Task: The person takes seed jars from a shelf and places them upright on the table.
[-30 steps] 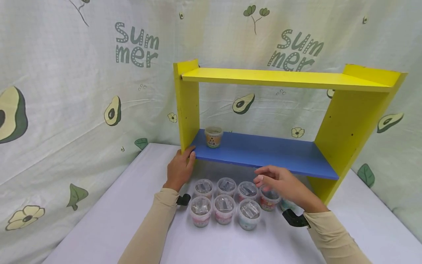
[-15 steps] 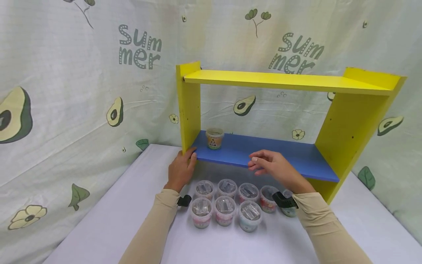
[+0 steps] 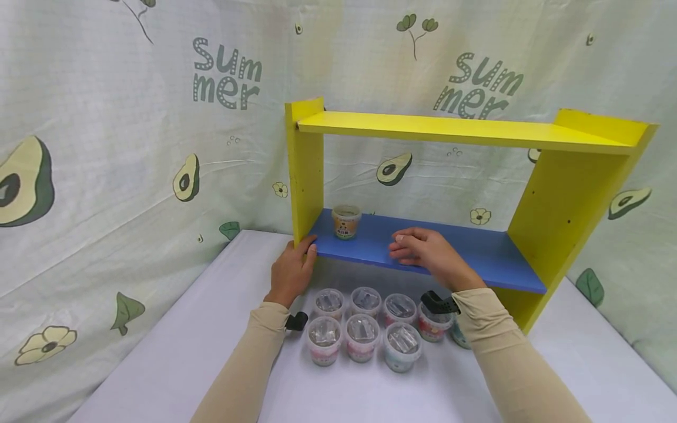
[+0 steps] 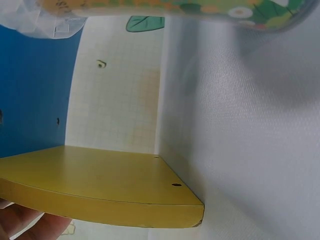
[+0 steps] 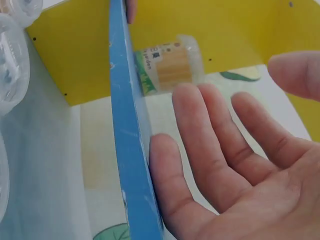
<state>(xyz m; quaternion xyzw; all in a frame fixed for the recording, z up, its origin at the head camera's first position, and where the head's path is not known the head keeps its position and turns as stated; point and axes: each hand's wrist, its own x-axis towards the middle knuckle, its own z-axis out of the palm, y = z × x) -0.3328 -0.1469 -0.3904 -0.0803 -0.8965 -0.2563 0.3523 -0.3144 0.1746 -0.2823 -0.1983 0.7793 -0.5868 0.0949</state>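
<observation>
My left hand (image 3: 291,271) grips the front edge of the shelf unit's yellow left side panel (image 3: 305,188), right by the blue board. In the left wrist view, its fingertips (image 4: 42,227) show beside the panel's edge. A lidded plastic tub (image 3: 346,228) with an orange label stands upright at the left end of the blue board (image 3: 391,242). My right hand (image 3: 431,255) is empty, held over the front of that board with loosely bent fingers. In the right wrist view, the little finger lies right along the blue board (image 5: 127,125), with the tub (image 5: 172,67) beyond the fingertips.
Several clear-lidded tubs stand in two rows on the white table below the shelf, among them a front tub (image 3: 402,352) with a pale blue label. A yellow upper board (image 3: 439,128) and right side panel (image 3: 576,200) frame the unit. Printed cloth hangs behind.
My right hand has moved left and up, from above the tubs on the table to over the blue board's front. The left hand keeps its grip on the side panel.
</observation>
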